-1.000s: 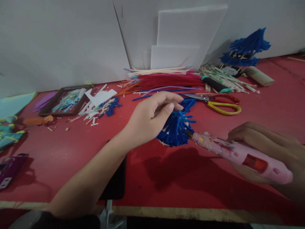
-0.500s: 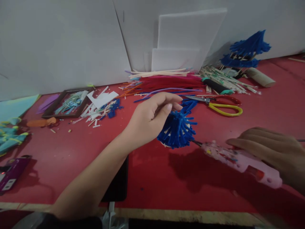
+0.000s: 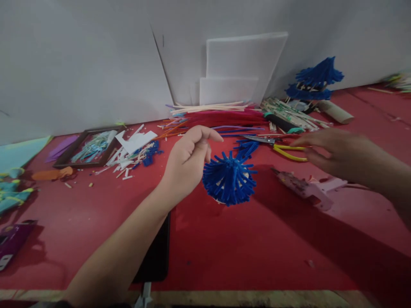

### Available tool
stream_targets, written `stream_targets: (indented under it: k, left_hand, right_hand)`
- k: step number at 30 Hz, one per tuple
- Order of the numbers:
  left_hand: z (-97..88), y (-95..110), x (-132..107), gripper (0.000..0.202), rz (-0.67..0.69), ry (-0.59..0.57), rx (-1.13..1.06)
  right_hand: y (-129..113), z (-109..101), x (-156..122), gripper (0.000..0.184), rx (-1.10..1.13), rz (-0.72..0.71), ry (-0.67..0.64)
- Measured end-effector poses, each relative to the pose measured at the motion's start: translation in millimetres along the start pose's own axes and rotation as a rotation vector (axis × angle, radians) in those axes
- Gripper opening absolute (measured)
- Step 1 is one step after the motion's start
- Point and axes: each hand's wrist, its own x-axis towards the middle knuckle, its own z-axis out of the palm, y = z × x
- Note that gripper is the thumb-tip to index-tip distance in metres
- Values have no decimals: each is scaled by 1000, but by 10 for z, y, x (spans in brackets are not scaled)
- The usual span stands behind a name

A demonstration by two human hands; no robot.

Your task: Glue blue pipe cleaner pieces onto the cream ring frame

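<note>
My left hand (image 3: 188, 160) is curled against the left side of a blue pipe-cleaner ball (image 3: 229, 182) and grips it just above the red table (image 3: 244, 252). The ball's bristles point up and to the right. My right hand (image 3: 340, 153) hovers with fingers stretched out and nothing in it, its fingertips near the yellow-handled scissors (image 3: 284, 150). It is a little blurred. The pink glue gun (image 3: 305, 188) lies on the table below that hand, nozzle towards the ball.
Behind the ball lies a pile of red, blue and cream pipe cleaners (image 3: 224, 117), with white foam boards (image 3: 239, 72) against the wall. At the back right stand a blue pipe-cleaner tree (image 3: 316, 79) and a cardboard tube (image 3: 335, 112). A framed tray of scraps (image 3: 90, 145) sits left; a black slab (image 3: 156, 256) lies under my forearm.
My right hand has put the glue gun down on the table and moved up towards the scissors. My left hand has tilted the blue ball, so its bristles now show more.
</note>
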Motion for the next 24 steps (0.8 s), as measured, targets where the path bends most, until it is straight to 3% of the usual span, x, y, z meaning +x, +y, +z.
stream_targets:
  k: [3,6,9,13,18,24]
  left_hand:
    - [-10,30,-12,27,-53,2,-22]
    - [-38,62,-21,26,-79,-14,-2]
    - [-68,79,-25,25,-93,-26,20]
    - [-84,73,-24,24,-95,-27,11]
    - [-70,61,-25,24,-107,-32,2]
    - [-73,68,-34,25,-110,-46,9]
  right_hand:
    - [-32,102,497,29,-31,12,-72]
    - [-18,289,775,43,-54,28,-123]
    - [13,420,806,43,-62,75,-128]
    - [25,438,750,38,-42,123,-60]
    - [-114,376,933,39,63,-68,-19]
    - [-354,497,1184,41,190,-318,-95]
